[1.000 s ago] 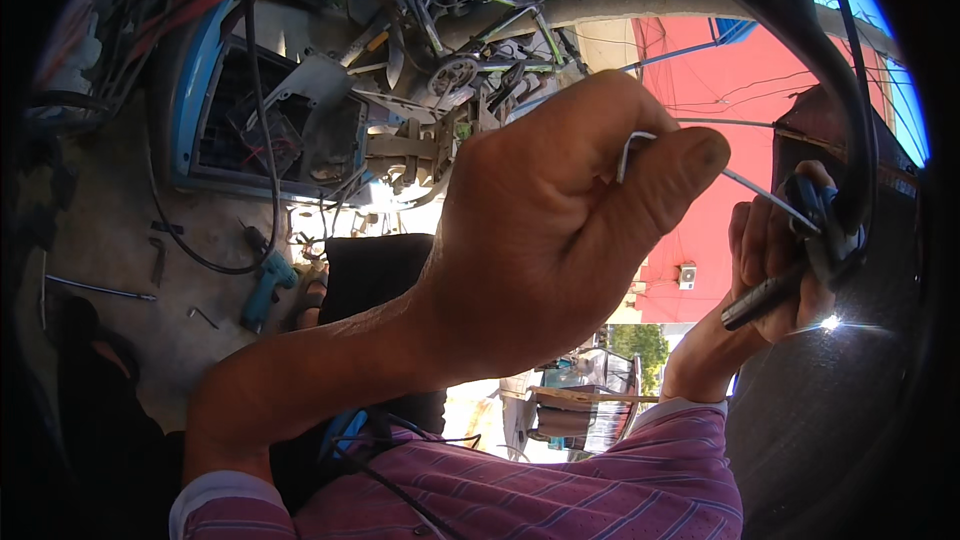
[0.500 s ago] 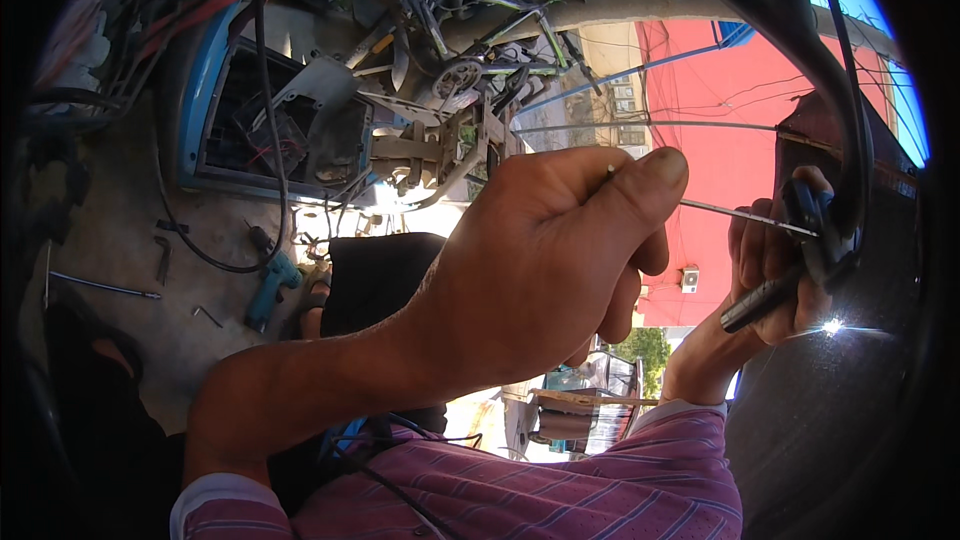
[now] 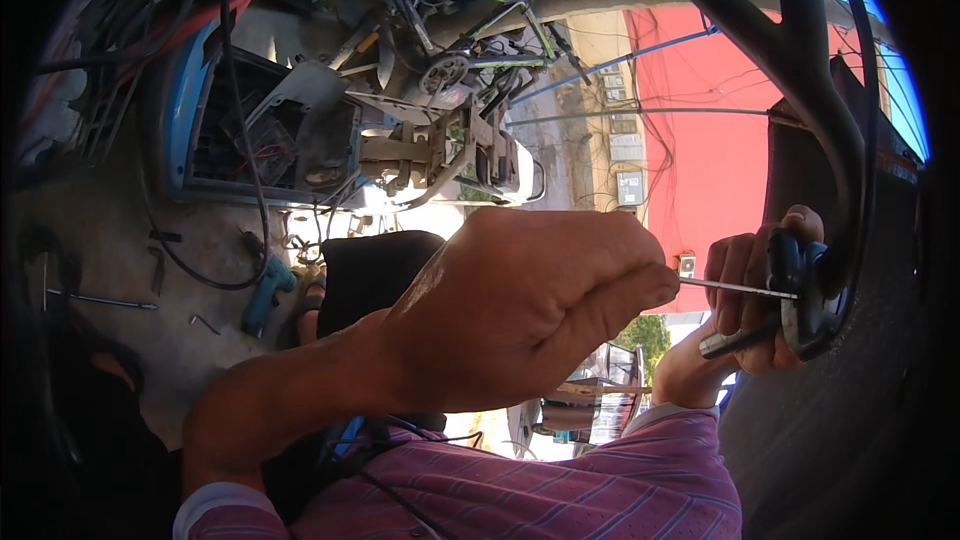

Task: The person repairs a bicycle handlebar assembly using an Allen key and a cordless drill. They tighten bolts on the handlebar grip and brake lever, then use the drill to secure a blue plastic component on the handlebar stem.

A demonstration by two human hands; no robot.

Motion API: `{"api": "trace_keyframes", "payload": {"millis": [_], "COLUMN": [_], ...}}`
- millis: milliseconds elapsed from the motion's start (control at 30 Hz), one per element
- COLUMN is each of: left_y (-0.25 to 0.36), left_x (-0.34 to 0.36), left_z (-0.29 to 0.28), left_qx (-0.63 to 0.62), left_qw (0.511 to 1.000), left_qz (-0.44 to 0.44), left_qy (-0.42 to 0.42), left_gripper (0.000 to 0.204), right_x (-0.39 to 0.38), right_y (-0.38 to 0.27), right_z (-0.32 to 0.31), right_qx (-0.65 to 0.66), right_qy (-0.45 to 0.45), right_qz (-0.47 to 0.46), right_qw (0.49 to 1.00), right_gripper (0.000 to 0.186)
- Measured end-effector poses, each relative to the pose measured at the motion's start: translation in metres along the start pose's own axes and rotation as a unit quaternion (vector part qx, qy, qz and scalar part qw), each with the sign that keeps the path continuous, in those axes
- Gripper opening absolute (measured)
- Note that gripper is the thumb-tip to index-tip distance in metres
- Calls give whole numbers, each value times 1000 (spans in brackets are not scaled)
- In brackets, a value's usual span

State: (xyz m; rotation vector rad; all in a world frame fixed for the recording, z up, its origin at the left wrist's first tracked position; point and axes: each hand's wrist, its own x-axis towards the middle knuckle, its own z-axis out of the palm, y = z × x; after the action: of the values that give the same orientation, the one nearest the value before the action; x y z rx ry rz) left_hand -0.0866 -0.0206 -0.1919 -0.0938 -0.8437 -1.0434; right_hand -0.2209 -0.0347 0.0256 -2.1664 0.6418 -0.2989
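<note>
My left hand (image 3: 510, 310), at the centre, is closed in a pinch on a thin metal cable (image 3: 735, 286), which runs nearly level from my fingertips to a black lever assembly (image 3: 808, 280). My right hand (image 3: 733, 260) is wrapped around that assembly at the right, with a short dark cylindrical piece (image 3: 728, 342) beside its fingers. Above it a thick black curved tube (image 3: 815, 110) comes down from the top edge, alongside a thinner black hose. The cable's end inside my left fingers is hidden.
Bicycle frames and parts (image 3: 470, 50) are piled behind a blue-edged metal case (image 3: 175, 120) at upper left. A teal drill (image 3: 268, 295), a hex key (image 3: 205, 322) and a metal rod (image 3: 100, 300) lie on the floor. A hanging black cable loops across the left side. A pink wall (image 3: 700, 180) stands beyond.
My left hand has moved steadily downward, and the cable has gone from sloping to nearly level. My right hand and the lever assembly have also shifted down, both still gripped.
</note>
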Motion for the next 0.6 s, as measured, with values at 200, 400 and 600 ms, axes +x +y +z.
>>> {"api": "trace_keyframes", "payload": {"millis": [200,400,600], "left_y": [6,35,27], "left_x": [6,12,0], "left_z": [-6,-8,-1], "left_qx": [127,271,-18], "left_qw": [989,945,996], "left_qz": [69,-17,-35], "left_qy": [-34,-183,-82], "left_gripper": [22,22,23], "right_x": [-13,-24,-27], "right_y": [-14,-8,-20], "right_z": [20,31,46], "right_qx": [-76,-96,-141], "right_qy": [60,132,235], "right_qz": [33,29,62], "right_qw": [995,986,960], "right_gripper": [77,76,76]}}
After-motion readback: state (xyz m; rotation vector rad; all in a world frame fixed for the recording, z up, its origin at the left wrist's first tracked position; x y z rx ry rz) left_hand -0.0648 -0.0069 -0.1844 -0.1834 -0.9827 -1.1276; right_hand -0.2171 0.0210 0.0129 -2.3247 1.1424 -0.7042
